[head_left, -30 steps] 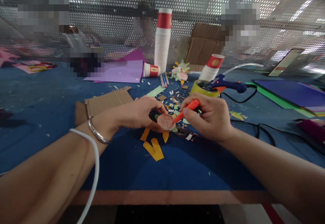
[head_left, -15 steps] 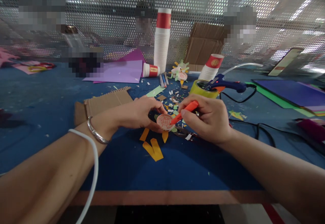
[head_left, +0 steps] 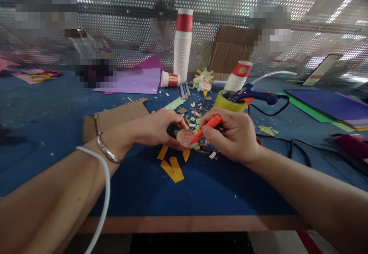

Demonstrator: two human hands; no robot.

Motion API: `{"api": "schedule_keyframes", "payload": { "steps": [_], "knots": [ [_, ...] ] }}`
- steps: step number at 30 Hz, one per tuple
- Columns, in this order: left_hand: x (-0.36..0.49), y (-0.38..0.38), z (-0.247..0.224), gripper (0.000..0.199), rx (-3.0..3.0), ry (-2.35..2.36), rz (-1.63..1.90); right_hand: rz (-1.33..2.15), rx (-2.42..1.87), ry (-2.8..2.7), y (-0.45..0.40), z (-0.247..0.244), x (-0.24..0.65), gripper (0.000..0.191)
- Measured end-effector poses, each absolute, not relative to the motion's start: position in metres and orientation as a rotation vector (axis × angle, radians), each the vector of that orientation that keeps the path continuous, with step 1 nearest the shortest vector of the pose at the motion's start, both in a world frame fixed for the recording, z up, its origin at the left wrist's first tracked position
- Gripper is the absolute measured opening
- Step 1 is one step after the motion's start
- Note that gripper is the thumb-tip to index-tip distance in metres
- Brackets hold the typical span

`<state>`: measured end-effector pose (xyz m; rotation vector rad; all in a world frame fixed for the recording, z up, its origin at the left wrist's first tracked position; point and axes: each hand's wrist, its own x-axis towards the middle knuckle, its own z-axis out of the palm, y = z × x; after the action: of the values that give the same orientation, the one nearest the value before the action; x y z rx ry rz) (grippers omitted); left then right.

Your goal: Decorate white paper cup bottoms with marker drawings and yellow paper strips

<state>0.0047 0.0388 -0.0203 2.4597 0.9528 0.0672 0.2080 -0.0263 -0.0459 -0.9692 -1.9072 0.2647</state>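
Between its thumb and fingers, my left hand (head_left: 163, 128) holds a small round white disc (head_left: 185, 137) with red lines drawn on its face. My right hand (head_left: 232, 134) grips a red-orange marker (head_left: 207, 128), its tip on the lower right part of the disc. A yellow paper piece (head_left: 186, 154) sticks out just below the disc. Yellow paper strips (head_left: 173, 169) lie on the blue table nearer to me. Dark scissors (head_left: 204, 149), partly hidden, lie beneath my right hand.
Behind my hands are paper scraps, a tall cup stack (head_left: 183, 47), a yellow tape roll (head_left: 228, 101) and a blue glue gun (head_left: 255, 94) with its cable. Corrugated cardboard (head_left: 120, 115) lies left, coloured sheets (head_left: 313, 102) right. Blurred people are beyond the perforated screen.
The marker tip has moved a little left and down across the disc, with my right hand shifting the same way. My left hand holds the disc almost still.
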Motion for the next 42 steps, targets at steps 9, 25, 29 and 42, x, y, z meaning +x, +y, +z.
{"api": "schedule_keyframes", "payload": {
  "steps": [9,25,29,42],
  "knots": [
    [0.0046,0.0386,-0.0196,0.036,2.453,0.94,0.062,0.276,-0.976,-1.884,-0.026,-0.0472,0.2068,0.01],
    [0.0051,0.0401,-0.0201,0.036,2.456,0.918,0.061,0.326,-0.954,-1.905,-0.0256,-0.048,0.205,0.011],
    [0.0051,0.0407,-0.0207,0.037,2.473,0.921,0.062,0.36,-0.973,-1.89,-0.0264,-0.0483,0.2034,0.01],
    [0.004,0.0426,-0.0221,0.036,2.474,0.926,0.045,0.395,-0.976,-1.91,-0.0281,-0.0464,0.2028,0.013]
  ]
}}
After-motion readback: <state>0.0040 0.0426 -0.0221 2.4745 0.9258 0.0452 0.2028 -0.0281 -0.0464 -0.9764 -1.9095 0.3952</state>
